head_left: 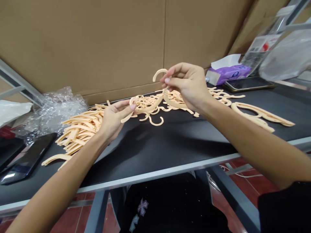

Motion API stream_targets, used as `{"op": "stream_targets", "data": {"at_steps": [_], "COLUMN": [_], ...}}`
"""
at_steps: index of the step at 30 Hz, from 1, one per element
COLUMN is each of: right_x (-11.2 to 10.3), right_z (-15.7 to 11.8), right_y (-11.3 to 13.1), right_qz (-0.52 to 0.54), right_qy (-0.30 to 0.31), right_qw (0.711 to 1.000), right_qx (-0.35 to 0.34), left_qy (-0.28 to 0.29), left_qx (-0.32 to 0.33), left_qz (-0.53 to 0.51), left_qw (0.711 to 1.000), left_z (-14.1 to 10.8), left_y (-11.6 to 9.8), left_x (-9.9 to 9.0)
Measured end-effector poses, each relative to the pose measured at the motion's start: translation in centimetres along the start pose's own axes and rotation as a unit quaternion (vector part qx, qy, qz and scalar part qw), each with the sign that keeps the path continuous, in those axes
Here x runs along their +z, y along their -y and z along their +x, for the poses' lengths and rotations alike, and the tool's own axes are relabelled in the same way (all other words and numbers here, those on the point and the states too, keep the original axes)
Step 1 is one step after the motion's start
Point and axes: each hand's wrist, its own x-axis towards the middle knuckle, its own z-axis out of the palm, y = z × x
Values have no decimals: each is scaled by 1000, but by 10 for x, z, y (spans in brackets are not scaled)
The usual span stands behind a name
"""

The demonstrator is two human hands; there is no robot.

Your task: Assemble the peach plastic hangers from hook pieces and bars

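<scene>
the right hand (186,85) pinches a peach plastic hanger (163,95) just below its hook, thumb and fingertips pressed together on the stem. the left hand (114,121) lies palm up at the hanger's other end, fingers lightly curled and close together around it. the hanger is held above a black tabletop (155,161) and a tangled heap of loose hangers (77,131). two more hangers (262,115) lie off to the right, past a smartphone (249,84) and a purple tissue packet (229,73). bubble wrap (53,111) sits at the far left.
</scene>
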Motion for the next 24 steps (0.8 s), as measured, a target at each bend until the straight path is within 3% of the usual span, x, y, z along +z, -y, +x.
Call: {"op": "stream_targets", "data": {"at_steps": [9, 17, 24], "right_x": [1, 0, -1], "right_z": [-2, 0, 0], "right_y": [2, 3, 1], "right_qz": [-11, -10, -9], "right_qy": [8, -2, 3], "right_qw": [1000, 1000, 1000], "right_qx": [-22, -28, -21], "left_qy": [-22, -30, -14], "left_qx": [-47, 24, 42], "left_qz": [-20, 127, 144], "left_qw": [998, 991, 989], "left_z": [4, 4, 8], "left_y": [-18, -17, -8], "left_x": [-9, -9, -7]}}
